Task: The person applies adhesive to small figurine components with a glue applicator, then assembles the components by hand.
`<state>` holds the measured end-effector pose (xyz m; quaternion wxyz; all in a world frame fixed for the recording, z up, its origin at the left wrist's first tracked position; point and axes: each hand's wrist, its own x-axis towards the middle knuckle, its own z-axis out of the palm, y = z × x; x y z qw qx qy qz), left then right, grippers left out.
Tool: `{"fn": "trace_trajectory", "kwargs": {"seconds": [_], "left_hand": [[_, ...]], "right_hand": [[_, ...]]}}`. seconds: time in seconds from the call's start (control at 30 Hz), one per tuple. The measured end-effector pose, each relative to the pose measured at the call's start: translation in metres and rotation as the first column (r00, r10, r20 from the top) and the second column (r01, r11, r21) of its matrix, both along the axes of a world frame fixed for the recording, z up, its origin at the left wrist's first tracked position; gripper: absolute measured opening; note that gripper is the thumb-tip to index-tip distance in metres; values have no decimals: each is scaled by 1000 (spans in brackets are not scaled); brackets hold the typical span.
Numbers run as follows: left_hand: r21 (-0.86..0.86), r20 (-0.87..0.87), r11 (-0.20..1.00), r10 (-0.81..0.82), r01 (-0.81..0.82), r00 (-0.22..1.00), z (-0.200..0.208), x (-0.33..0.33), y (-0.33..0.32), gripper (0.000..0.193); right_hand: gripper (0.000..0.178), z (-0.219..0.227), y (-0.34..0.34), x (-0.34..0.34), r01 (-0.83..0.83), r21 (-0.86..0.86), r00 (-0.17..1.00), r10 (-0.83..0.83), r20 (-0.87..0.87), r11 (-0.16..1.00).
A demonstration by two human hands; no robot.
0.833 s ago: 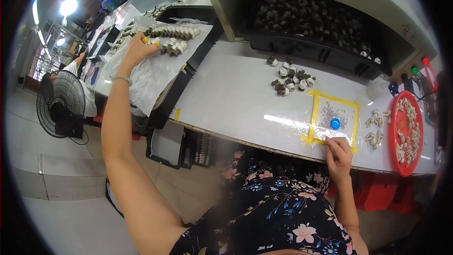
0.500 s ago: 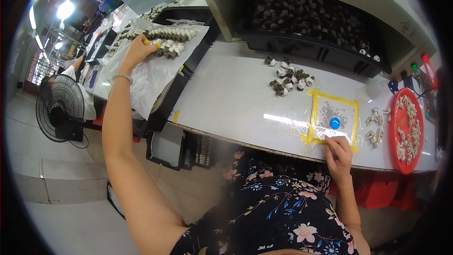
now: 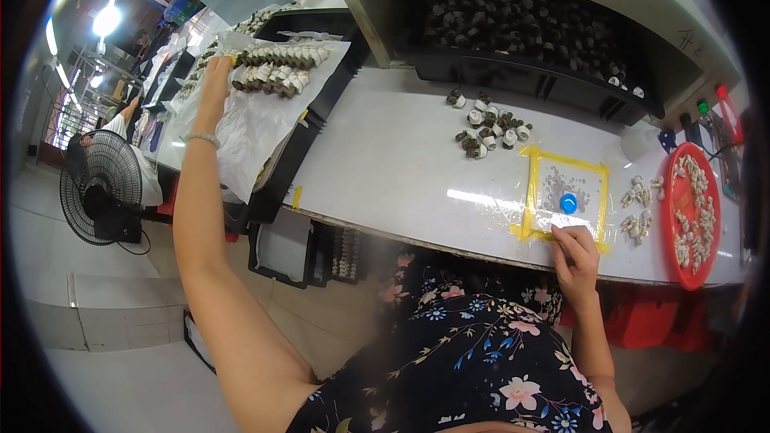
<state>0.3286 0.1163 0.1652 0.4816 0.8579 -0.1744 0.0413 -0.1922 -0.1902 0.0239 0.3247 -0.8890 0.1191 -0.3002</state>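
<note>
My left hand (image 3: pixel 215 72) reaches to the far left, at the left end of rows of small white-and-brown pieces (image 3: pixel 277 80). These stand on a white plastic sheet (image 3: pixel 241 152) over a black tray (image 3: pixel 285 184). A yellow cover shows at a fingertip. Its fingers are bent together, and whatever they pinch is hidden. At the front edge of the table rests my right hand (image 3: pixel 576 261), fingers curled, tips by the lower side of a yellow tape square (image 3: pixel 531 192). Inside that square sits a round blue cap (image 3: pixel 569 204) among grey spots. I cannot make out what the right fingertips hold.
Loose white-and-brown pieces (image 3: pixel 491 130) lie mid-table, below a black bin (image 3: pixel 545 88) full of dark pieces under a shelf. On the right, small off-white pieces (image 3: pixel 638 224) lie beside a red oval tray (image 3: pixel 672 232) holding more. A black fan (image 3: pixel 100 188) stands left.
My left hand has moved left and slightly away from me, from the front row's left end to beside the back row, uncovering more of the front row. My right hand has stayed nearly still.
</note>
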Motion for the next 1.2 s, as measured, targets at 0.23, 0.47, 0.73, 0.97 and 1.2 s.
{"fn": "trace_trajectory", "kwargs": {"seconds": [0.23,0.47,0.73,0.97,1.2], "left_hand": [[-273,158,899,-308,341,938,20,-104,-46,24],[380,140,709,-679,594,721,-80,-240,-130,41],[534,388,694,-709,483,589,-137,-190,-206,41],[445,178,707,-672,550,719,-133,-190,-192,32],[375,164,728,-661,573,732,-133,-228,-155,30]], "right_hand": [[29,0,-2,0,30,47,999,-31,25,998],[28,18,-15,-18,132,22,990,-133,45,991],[21,38,-90,-81,516,-117,851,-523,-42,849],[23,43,-100,-90,498,-118,821,-511,-253,859],[21,40,-99,-61,341,-427,826,-484,-289,837]]}}
